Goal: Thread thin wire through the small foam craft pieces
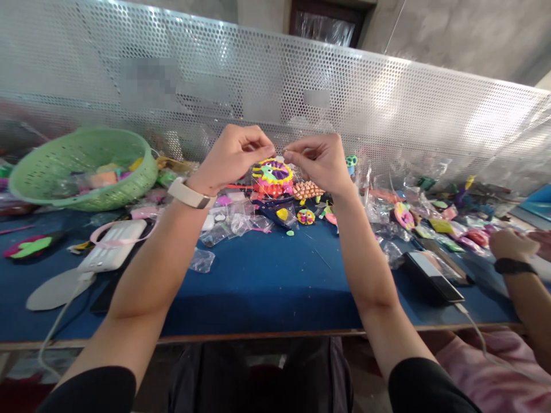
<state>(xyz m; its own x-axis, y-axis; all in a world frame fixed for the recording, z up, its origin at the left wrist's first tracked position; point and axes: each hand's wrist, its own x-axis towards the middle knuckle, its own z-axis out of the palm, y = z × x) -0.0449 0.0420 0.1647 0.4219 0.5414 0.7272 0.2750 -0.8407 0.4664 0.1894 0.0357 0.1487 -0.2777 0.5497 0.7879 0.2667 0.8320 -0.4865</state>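
Green plastic is forming a basket (148, 172) near the far left corner of the counter (258, 287), and bagged pieces are lying in it. Nearer the front edge, a white device (114, 246) is lying with a cable plugged in. Of the two hands, the left hand (241, 155) is pinching thumb against fingers, near the far edge's middle; just below, a yellow-rimmed purple figure (282, 171) is showing above a red spiky piece (264, 190). The right hand (322, 158) is pinching likewise, close by; what either is gripping, I cannot tell. Farther right, a phone (434, 278) is lying, and another person's hand (514, 245) is resting near the right edge.
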